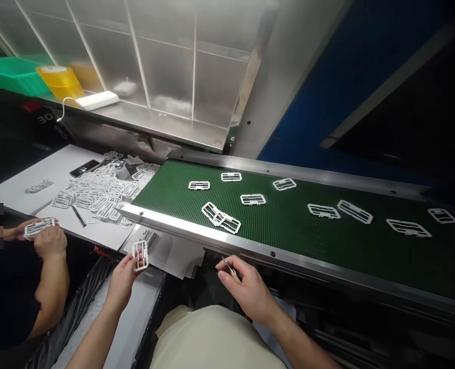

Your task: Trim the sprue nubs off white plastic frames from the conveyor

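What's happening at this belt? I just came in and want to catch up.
A person sits at a green conveyor belt dotted with small white plastic frames. Their left hand holds one white frame up by its edge, while the right hand grips a thin pointed tool. To the left, a co-worker's hands hold another frame over a white sheet that carries a heap of the same parts.

A white, openwork plastic frame [140, 255] stands upright, pinched just below the green conveyor's near edge.
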### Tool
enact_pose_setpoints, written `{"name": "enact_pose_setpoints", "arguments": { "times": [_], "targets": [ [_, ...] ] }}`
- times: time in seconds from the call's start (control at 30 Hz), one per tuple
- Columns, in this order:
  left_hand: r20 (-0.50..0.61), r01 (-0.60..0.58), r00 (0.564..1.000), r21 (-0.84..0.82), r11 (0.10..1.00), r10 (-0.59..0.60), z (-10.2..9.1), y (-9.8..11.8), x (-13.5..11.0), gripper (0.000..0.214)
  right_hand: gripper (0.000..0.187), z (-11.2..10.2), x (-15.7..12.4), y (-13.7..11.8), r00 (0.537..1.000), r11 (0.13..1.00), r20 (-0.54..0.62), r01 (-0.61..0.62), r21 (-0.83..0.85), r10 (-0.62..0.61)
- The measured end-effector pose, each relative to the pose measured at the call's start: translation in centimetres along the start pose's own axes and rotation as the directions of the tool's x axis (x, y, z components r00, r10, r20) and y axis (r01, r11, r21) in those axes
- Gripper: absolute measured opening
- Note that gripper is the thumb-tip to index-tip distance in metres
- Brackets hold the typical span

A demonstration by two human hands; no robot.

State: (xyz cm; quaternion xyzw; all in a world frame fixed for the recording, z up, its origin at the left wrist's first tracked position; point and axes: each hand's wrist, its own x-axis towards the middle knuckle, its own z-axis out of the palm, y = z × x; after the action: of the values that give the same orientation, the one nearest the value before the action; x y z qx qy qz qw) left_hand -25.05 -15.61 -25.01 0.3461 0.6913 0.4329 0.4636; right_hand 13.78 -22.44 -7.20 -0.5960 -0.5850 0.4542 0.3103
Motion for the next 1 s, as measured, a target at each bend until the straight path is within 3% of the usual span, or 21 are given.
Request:
{"name": "enact_pose_setpoints", "arguments": {
  "times": [0.1, 0.23, 0.33, 0.43, 0.63, 0.8, 1.0],
  "targets": [
    [0.034, 0.081, 0.996, -0.147, 0.986, -0.076, -0.2, -0.1, 1.5, 0.03, 0.028, -0.1, -0.3, 0.6, 0.999, 1.0, -0.037, -0.03, 0.0, 0.03],
    [-0.024, 0.136, 0.99, -0.126, 0.983, -0.14, -0.9, -0.3, 3.6, 0.034, 0.027, -0.1, -0.6, 0.7, 0.996, 0.998, -0.069, -0.057, -0.001, 0.057],
    [-0.063, 0.131, 0.99, 0.052, 0.99, -0.128, -1.5, -0.2, 5.8, 0.04, 0.028, -0.1, -0.7, 0.7, 0.995, 0.998, -0.081, -0.065, -0.004, 0.064],
    [-0.076, 0.089, 0.995, 0.321, 0.943, -0.068, -1.8, 0.0, 8.3, 0.042, 0.029, -0.2, -0.8, 0.9, 0.993, 0.998, -0.1, -0.07, -0.005, 0.069],
    [-0.037, -0.001, 0.998, 0.73, 0.684, 0.041, -0.2, -0.5, 11.7, 0.055, 0.03, -0.9, -1.4, 1.1, 0.984, 0.995, -0.152, -0.096, -0.012, 0.093],
    [-0.021, -0.022, 0.997, 0.854, 0.52, 0.077, 1.7, -1.6, 12.1, 0.063, 0.033, -1.5, -2.3, 1.7, 0.972, 0.99, -0.192, -0.14, -0.005, 0.136],
    [-0.009, -0.034, 0.996, 0.871, 0.491, 0.086, 3.2, -2.2, 12.4, 0.059, 0.031, -1.6, -2.7, 1.9, 0.961, 0.983, -0.207, -0.184, 0.02, 0.184]
  ]
}}
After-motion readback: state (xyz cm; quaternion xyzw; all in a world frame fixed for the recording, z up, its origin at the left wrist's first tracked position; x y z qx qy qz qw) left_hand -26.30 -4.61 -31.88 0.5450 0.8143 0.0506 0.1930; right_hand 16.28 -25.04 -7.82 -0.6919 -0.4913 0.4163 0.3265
